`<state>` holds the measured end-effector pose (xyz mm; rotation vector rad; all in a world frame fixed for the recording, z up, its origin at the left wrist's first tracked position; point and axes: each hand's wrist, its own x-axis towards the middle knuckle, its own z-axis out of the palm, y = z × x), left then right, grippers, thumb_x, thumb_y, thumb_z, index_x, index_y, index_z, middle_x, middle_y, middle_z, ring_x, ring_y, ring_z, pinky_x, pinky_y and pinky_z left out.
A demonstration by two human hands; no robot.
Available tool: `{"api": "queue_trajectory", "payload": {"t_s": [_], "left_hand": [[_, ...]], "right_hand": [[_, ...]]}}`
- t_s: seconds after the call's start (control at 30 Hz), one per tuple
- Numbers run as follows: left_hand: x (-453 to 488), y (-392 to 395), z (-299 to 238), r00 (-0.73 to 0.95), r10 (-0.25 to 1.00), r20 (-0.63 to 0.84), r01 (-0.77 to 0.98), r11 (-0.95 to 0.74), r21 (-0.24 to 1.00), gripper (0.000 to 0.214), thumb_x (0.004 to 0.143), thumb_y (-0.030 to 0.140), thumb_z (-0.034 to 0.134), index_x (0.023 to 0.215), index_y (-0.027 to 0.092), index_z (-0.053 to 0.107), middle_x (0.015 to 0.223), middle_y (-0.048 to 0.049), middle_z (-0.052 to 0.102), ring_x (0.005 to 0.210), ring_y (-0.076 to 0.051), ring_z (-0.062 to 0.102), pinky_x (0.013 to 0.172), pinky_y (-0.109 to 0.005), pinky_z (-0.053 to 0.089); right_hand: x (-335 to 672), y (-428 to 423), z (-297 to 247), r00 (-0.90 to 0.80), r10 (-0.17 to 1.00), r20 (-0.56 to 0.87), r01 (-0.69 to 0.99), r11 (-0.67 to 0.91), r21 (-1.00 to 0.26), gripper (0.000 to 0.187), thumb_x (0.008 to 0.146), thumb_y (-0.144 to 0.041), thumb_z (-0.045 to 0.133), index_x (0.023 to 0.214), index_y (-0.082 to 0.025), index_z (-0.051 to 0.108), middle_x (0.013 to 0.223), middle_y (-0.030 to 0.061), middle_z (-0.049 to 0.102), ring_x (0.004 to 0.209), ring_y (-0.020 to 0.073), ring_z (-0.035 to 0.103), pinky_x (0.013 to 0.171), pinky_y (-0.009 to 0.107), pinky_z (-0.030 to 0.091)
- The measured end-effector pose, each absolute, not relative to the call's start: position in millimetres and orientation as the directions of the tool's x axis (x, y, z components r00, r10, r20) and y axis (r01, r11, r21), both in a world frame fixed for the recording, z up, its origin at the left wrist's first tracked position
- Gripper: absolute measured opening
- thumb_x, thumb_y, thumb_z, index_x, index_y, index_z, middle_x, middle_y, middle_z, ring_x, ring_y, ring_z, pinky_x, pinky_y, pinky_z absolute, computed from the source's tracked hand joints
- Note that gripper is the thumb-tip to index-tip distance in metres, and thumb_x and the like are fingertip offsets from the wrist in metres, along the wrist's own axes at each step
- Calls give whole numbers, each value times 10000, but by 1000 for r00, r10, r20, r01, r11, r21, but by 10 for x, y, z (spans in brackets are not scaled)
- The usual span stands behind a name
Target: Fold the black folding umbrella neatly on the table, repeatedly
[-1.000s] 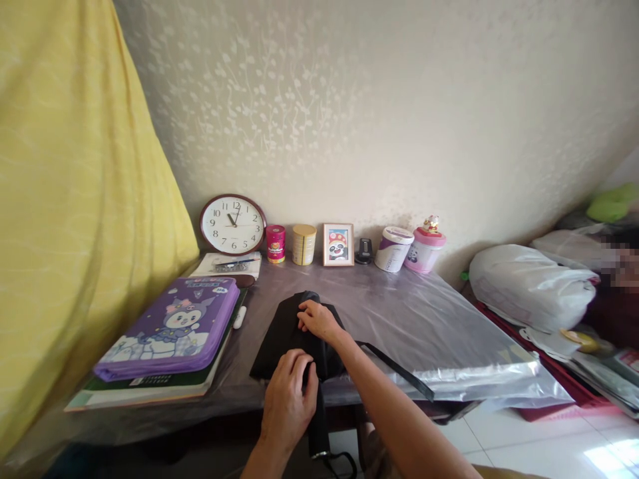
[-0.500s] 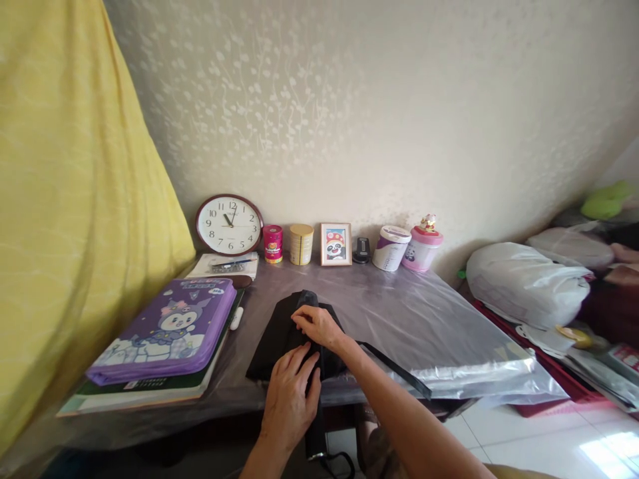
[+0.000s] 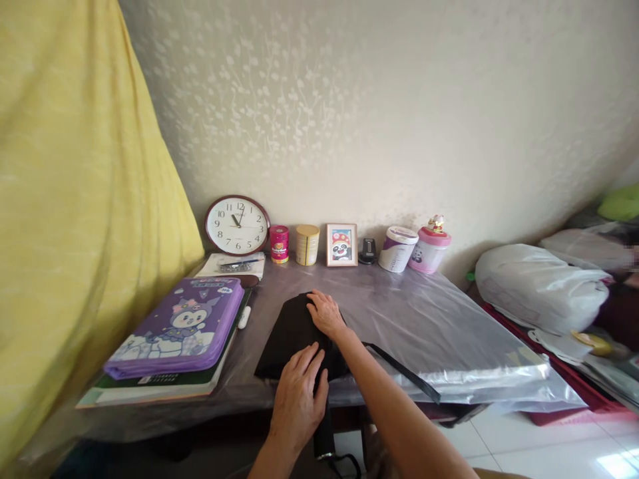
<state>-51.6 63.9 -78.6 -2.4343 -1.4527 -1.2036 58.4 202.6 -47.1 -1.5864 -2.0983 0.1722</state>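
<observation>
**A black umbrella point(image 3: 282, 336), flat on the desk point(image 3: 399, 303)**

I have the umbrella lying in front of me at the near edge, its narrow end pointing to the wall point(image 3: 399, 133) and its loose cloth fanning wider towards me. The handle point(image 3: 324, 436) juts out past the edge, its wrist loop point(image 3: 353, 460) hanging below, probably because this lets the cloth lie flatter than it would with the handle underneath.

My right grip point(image 3: 325, 313) rests on the cloth near the far end, fingers stretched out and lying close together, closed around nothing; I take it that it flattens the folds there. My left grip point(image 3: 298, 392) lies over the wide end, just above the handle, fingers loosely bent and thumb apart from them. Whether it has hold of a fold or the shaft underneath, I cannot tell; it seems well placed to steady that end. A dark strap point(image 3: 402, 369) trails off to the right, away from both palms.

To my left, a purple case point(image 3: 174, 326) sits on a green book point(image 3: 150, 381), with a white marker point(image 3: 244, 317) just beside them. The clock point(image 3: 237, 225) and the picture frame point(image 3: 342, 226) stand along the back, which leaves the front for the umbrella.
</observation>
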Motion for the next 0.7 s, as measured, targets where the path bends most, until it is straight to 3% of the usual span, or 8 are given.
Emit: {"api": "queue_trajectory", "payload": {"t_s": [0.13,0.2,0.3,0.5,0.7], "left_hand": [[-515,636,-774,245,720,650,767,-554,325,341,840,187,453,1173,185,531,1225,-72,558,1103,-226,522,919,-421,476],[-514,633,-772,244,721,648,764,-554,329,338,840,188,456,1169,179,534,1218,-76,562,1102,-226,521,922,-421,474],[-511,632,-780,244,722,647,760,-557,334,331,840,190,458,1161,179,540,1210,-77,567,1097,-227,524,921,-424,475],[-517,652,-813,260,716,648,754,-570,328,332,844,188,456,1167,174,534,1222,-77,559,1111,-219,512,930,-418,471],[-522,648,-813,259,728,635,756,-562,336,334,847,193,459,1173,182,531,1233,-73,548,1115,-217,506,936,-412,467]], "right_hand": [[590,2014,-448,-137,910,391,863,303,-403,361,868,-259,466,1214,-171,516,1334,110,470,1190,238,441,987,417,330],[586,1980,-423,-214,866,451,827,407,-389,294,874,-235,453,1142,-185,566,1247,88,550,1139,198,485,983,373,342],[569,1947,-420,-356,835,419,781,513,-357,235,883,-231,443,1016,-204,635,1149,56,618,1104,173,511,975,334,354],[607,1949,-426,-173,907,384,880,317,-354,320,867,-242,470,1169,-185,557,1313,96,496,1172,236,458,980,407,341],[672,1827,-322,-338,842,421,818,484,-310,243,899,-185,400,956,-190,637,1063,61,643,1019,162,553,949,309,370]]}}
